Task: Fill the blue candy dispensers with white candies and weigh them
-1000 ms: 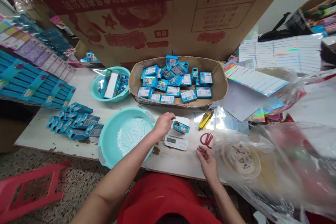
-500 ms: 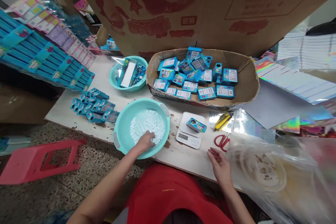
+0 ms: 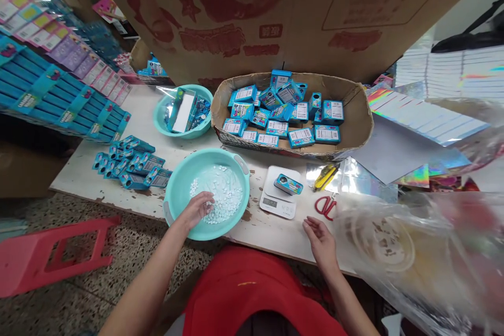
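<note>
Ctr-left, my L hand (image 3: pixel 197 210) over small roundish white pellets (image 3: pixel 224 203), can't tell grip; best pinch lightly. R hand (image 3: pixel 322 241) slack, empty.

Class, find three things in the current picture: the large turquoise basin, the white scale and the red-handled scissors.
Large turquoise basin (image 3: pixel 181 185): head view, bare inner wall.
White scale (image 3: pixel 282 206): head view, front panel beside the display.
Red-handled scissors (image 3: pixel 327 207): head view, handles.

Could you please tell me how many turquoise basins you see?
2: the large basin at the left hand, holding white pellets, and the smaller basin behind it, beside the open carton. Others could be hidden.
</note>
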A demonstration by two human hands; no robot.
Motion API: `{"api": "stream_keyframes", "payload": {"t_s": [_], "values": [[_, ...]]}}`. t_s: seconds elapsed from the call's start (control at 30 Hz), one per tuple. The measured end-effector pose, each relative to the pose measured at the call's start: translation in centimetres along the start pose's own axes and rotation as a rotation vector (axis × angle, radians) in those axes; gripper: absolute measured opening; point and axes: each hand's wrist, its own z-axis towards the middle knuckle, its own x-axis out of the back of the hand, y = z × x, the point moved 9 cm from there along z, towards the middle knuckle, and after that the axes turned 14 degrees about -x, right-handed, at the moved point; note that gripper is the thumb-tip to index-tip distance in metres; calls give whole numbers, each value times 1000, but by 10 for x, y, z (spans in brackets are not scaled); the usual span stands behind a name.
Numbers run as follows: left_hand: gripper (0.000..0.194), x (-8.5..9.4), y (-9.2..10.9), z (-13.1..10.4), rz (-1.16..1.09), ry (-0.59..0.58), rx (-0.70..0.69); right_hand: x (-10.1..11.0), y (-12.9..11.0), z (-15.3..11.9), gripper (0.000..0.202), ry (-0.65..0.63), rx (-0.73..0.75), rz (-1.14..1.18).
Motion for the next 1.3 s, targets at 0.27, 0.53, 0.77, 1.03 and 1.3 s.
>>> {"api": "stream_keyframes", "payload": {"t_s": [0.27,0.53,0.77,1.03,1.3], "values": [[16,-69,54,28,294,-207,-114,2,1,3,49,3,-7,43],[17,-224,114,31,1112,-607,-597,3,1,5,49,0,-21,99],[34,-261,100,34,1341,-653,-675,7,4,4,50,9,-35,133],[35,-263,108,30,1284,-633,-740,8,6,8,50,-2,-33,124],[32,-259,106,28,1035,-643,-762,3,6,11,53,-20,-27,73]]}}
